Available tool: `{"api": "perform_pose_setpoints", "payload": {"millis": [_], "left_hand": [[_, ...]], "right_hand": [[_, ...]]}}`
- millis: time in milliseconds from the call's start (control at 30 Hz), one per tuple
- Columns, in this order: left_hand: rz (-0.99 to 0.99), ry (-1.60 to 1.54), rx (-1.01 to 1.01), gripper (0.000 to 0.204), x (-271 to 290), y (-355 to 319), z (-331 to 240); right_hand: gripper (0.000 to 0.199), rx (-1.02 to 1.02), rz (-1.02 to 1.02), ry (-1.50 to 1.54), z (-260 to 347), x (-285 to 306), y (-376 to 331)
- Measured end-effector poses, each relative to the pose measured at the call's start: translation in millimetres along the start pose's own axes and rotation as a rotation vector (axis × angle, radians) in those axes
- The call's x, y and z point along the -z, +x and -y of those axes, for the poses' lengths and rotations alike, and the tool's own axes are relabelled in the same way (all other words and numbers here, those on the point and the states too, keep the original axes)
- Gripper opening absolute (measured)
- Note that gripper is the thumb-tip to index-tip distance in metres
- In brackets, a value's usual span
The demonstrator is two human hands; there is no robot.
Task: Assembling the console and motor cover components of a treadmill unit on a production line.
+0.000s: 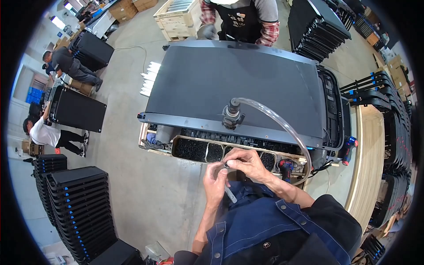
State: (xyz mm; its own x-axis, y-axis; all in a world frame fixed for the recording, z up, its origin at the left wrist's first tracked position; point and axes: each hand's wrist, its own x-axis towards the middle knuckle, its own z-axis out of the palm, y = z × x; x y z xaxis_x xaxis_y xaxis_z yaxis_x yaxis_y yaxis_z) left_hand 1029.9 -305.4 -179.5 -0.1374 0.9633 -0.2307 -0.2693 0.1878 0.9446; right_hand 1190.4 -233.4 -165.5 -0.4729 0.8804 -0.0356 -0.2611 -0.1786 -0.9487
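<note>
My left hand [214, 183] and my right hand [248, 164] meet in front of my body, at the near edge of a treadmill deck [238, 84] with a black belt and grey side rails. Both hands are closed, fingertips together around a small dark round part [226, 164] that is mostly hidden. A narrow silver metal strip [230, 194] sticks out below my left hand, its upper end covered by the fingers. On the near rail stands an air tool [232, 115] with a clear hose [282, 120]; neither hand touches it.
Bins of black screws [190, 149] line the bench below the rail. A cordless drill [286, 170] and a red-and-black tool [350, 150] lie to the right. Across the deck stands a co-worker [240, 20]. Stacked black frames [79, 212] fill the lower left.
</note>
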Motion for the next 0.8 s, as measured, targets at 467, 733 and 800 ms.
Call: {"api": "perform_pose_setpoints", "payload": {"millis": [467,733,800], "left_hand": [[0.09,0.836,-0.811,0.017,32,49,-40],[0.222,0.826,-0.811,0.021,46,75,-39],[0.285,0.821,-0.778,0.021,48,84,-40]], "right_hand": [[0.016,-0.298,-0.029,0.783,-28,-19,6],[0.008,-0.352,-0.186,0.902,-47,-29,12],[0.008,-0.354,-0.246,0.903,-45,-29,12]]}}
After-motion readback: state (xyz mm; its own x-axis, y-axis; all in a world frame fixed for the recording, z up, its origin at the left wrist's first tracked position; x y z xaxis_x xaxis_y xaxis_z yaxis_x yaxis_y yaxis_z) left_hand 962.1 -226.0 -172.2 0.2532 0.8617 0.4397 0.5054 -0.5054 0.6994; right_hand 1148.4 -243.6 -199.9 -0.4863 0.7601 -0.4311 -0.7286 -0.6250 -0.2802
